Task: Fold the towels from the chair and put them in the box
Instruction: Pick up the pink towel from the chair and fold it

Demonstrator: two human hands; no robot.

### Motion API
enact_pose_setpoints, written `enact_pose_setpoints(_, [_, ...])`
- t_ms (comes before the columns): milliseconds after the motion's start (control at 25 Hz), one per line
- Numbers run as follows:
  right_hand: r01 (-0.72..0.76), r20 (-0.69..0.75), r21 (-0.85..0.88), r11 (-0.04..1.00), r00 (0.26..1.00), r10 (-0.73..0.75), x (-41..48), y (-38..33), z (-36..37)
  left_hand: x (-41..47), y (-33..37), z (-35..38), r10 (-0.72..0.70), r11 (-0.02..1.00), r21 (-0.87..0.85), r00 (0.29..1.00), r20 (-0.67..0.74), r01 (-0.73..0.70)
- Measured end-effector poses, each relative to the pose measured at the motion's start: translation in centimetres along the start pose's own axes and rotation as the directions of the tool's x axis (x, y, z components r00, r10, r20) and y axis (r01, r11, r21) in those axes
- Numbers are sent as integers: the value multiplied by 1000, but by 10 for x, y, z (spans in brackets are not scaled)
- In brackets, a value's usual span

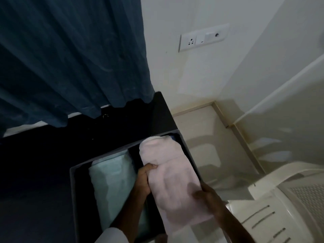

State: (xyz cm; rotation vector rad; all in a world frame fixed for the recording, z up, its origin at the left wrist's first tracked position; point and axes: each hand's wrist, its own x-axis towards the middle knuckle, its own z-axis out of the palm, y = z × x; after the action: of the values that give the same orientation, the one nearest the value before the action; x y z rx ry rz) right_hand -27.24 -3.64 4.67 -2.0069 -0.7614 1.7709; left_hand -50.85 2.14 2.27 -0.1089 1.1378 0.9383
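A folded pale pink towel (172,183) lies lengthwise over the right side of the dark open box (82,165). My left hand (145,179) grips its left edge with the thumb on top. Along its lower right edge, my right hand (207,197) holds it. A folded light green towel (112,181) rests inside the box on the left side. A bit of blue cloth (172,137) peeks out beyond the far end of the pink towel. The cream plastic chair (280,207) stands to the right, its seat bare where visible.
The box sits on a dark surface (35,172) under a dark blue curtain (70,58). A white wall with a switch and socket plate (204,38) rises behind. Glossy cream floor tiles (201,137) lie between the box and the chair.
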Motion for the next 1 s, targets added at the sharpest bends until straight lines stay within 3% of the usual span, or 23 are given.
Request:
enact_pose_setpoints(40, [42, -7, -179, 983, 999, -44, 5, -1, 2, 13, 2, -4, -15, 1000, 6, 1000, 10, 15])
enact_pose_setpoints(120, [124, 4, -519, 845, 990, -143, 11, 12, 12, 32, 2, -12, -75, 997, 16, 997, 18, 75])
enact_pose_setpoints(200, [130, -166, -678, 724, 932, -322, 15, 28, 31, 39, -1, -15, -125, 992, -14, 991, 45, 125])
enact_pose_setpoints(320, [67, -191, -744, 665, 932, -308, 13, 31, 48, 35, 3, -8, -96, 993, -63, 992, 78, 101])
enact_pose_setpoints(400, [158, -157, -798, 581, 877, -454, 18, 36, 49, 38, 5, -6, -56, 995, -79, 997, 59, 60])
enact_pose_setpoints(520, [147, -121, -842, 519, 886, -447, 22, 37, 49, 41, 5, -8, -76, 992, -100, 997, 27, 78])
enact_pose_setpoints(640, [316, 10, -860, 400, 795, -607, 14, 50, 57, 46, 1, -9, -33, 996, -77, 999, 34, 35])
enact_pose_setpoints(720, [416, 179, -857, 303, 793, -582, 13, 51, 51, 59, -2, -6, 138, 990, 13, 990, -22, -138])
enact_pose_setpoints(760, [378, 203, -882, 281, 844, -497, 16, 48, 49, 61, -3, -5, 276, 950, 174, 958, -76, -260])
enact_pose_setpoints(800, [316, 196, -904, 289, 905, -377, 18, 45, 49, 61, -5, -4, 437, 836, 408, 895, -90, -367])
enact_pose_setpoints(840, [252, 174, -921, 297, 949, -264, 21, 46, 50, 53, -6, -4, 591, 634, 660, 803, -79, -402])
enact_pose_setpoints(880, [225, 165, -931, 289, 962, -217, 22, 49, 54, 43, -12, -4, 730, 377, 833, 683, 1, -405])
enact_pose_setpoints(920, [222, 169, -940, 257, 962, -215, 21, 50, 58, 31, -16, 0, 813, 69, 906, 550, 192, -418])
enact_pose_setpoints(960, [229, 174, -945, 234, 957, -234, 20, 50, 62, 23, -20, 6, 770, -204, 876, 481, 419, -437])
enact_pose_setpoints(1000, [236, 179, -946, 224, 952, -247, 20, 52, 64, 20, -23, 14, 638, -415, 787, 470, 610, -456])
